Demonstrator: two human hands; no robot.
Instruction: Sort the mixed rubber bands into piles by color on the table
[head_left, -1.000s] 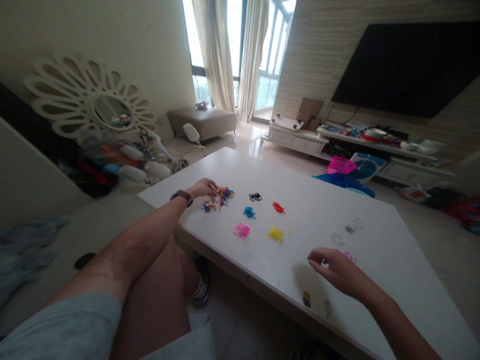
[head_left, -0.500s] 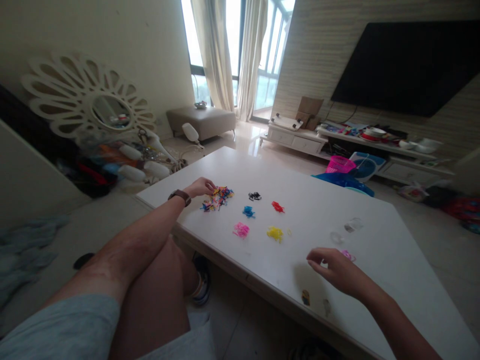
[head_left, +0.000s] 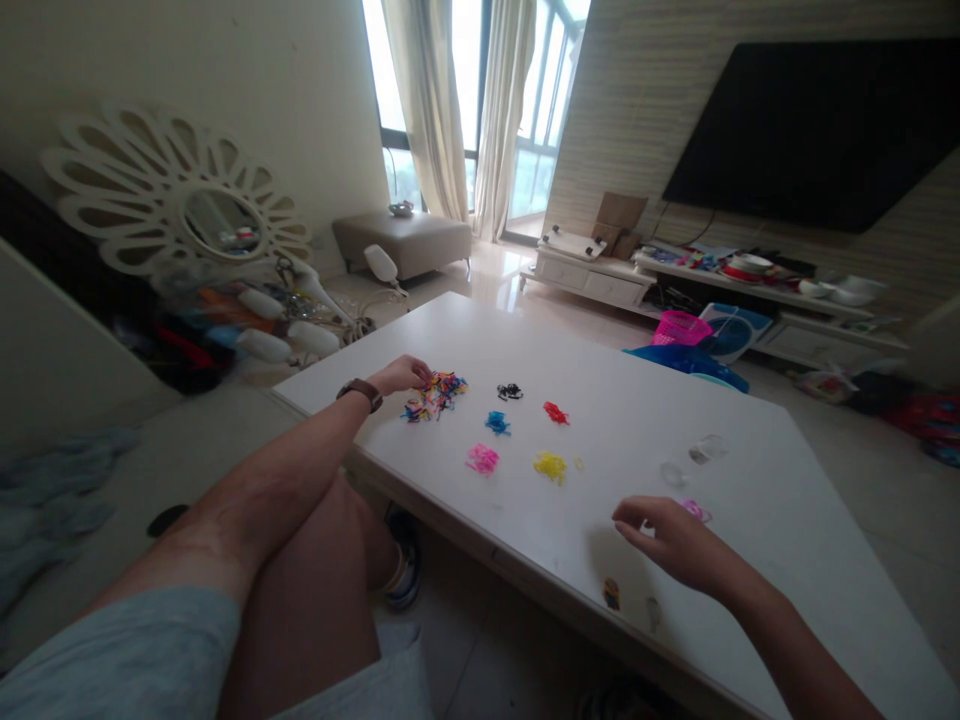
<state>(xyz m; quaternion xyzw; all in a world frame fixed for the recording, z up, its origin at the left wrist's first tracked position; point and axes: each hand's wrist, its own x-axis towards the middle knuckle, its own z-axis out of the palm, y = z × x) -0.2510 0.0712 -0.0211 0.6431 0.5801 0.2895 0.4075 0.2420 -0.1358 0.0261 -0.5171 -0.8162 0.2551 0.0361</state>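
Note:
My left hand (head_left: pixel 405 374), with a dark watch on its wrist, touches the upper left edge of a mixed multicoloured pile (head_left: pixel 439 396) of small bands. Its fingers are bent together at the pile; what they pinch is too small to make out. To the right lie separate piles: black (head_left: pixel 509 392), blue (head_left: pixel 497 423), red (head_left: pixel 556 412), pink (head_left: pixel 482 459) and yellow (head_left: pixel 550 467). Over the table's near right part hangs my right hand (head_left: pixel 654 525), fingers curled but apart, holding nothing. Behind it is a pinkish-purple item (head_left: pixel 695 511), partly covered.
The white table (head_left: pixel 480 340) also bears a clear round piece (head_left: pixel 673 473), a clear container (head_left: pixel 706 449) and a small yellow-brown figure (head_left: pixel 611 594) near its front edge. Beyond the table stand a pink basket (head_left: pixel 681 328) and a low cabinet (head_left: pixel 592 281).

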